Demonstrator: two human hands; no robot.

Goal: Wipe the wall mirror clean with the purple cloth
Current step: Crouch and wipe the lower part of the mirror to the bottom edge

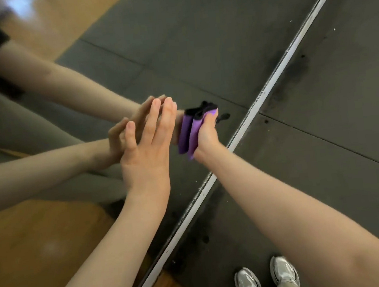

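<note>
The wall mirror (174, 51) fills the left and upper part of the view, and its white lower edge (271, 83) runs diagonally across. My left hand (146, 145) lies flat against the glass with straight fingers, meeting its own reflection. Just to its right, my right hand (206, 137) grips the folded purple cloth (191, 133) and holds it against the mirror. The cloth has a black trim at its top, and its reflection shows right behind it. Both of my forearms reach in from the bottom of the view.
Dark grey floor mats (331, 105) cover the ground in front of the mirror, with dark smudges near the mirror's base. My two grey sneakers (265, 278) stand at the bottom right. Wooden floor (43, 252) shows reflected at the lower left.
</note>
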